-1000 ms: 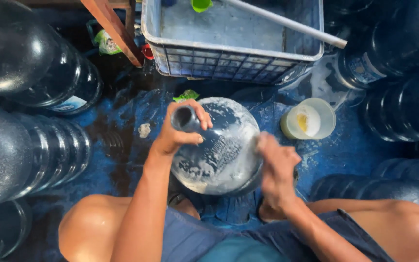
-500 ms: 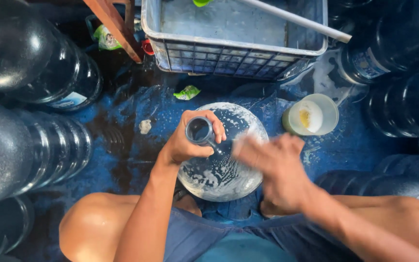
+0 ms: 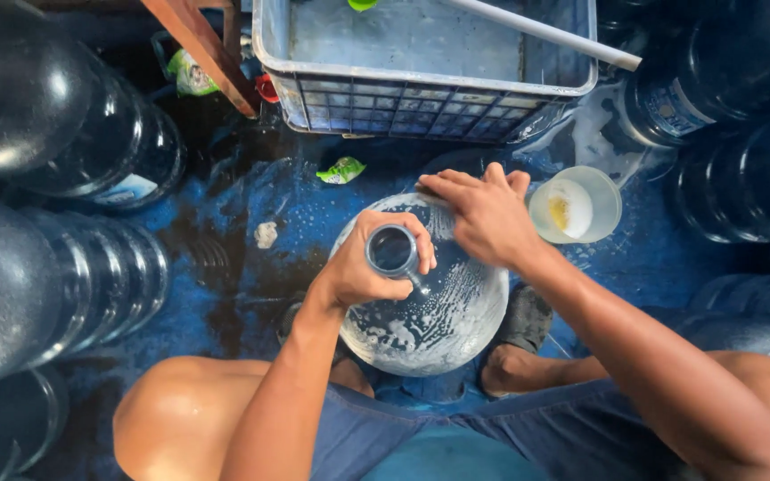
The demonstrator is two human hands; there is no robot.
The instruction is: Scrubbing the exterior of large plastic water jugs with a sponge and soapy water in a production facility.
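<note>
Soapy water jug being gripped and rubbed between the knees

Sitting low on the wet blue floor [image 3: 225, 258], knees apart, with a large clear water jug [image 3: 430, 312] standing upright between them, its neck pointing at the camera. Gripping the jug's open neck [image 3: 392, 249] with the left hand [image 3: 363, 267], fingers curled around it and thumb across the rim. Pressing the right hand [image 3: 487, 214] flat on the far shoulder of the jug, fingers held together and stretched toward the left; cannot tell whether anything is lying under the palm. Showing white suds and foam streaks all over the jug's rounded surface.

Standing just beyond the jug, a grey plastic crate [image 3: 430, 98] with a lattice wall, holding cloudy water, with a white pipe [image 3: 545, 31] lying slanted across its top right corner. Sitting near the right hand, on the floor, a small pale round tub [image 3: 577, 205] with a yellowish smear inside. Lying on the floor between crate and jug, a crumpled green sachet [image 3: 342, 169]. Leaning at upper left, a reddish wooden strut [image 3: 202, 49]. Crowding both sides, dark empty water jugs lying on their sides: a stack at left [image 3: 55, 258] and more at right [image 3: 741, 178].
</note>
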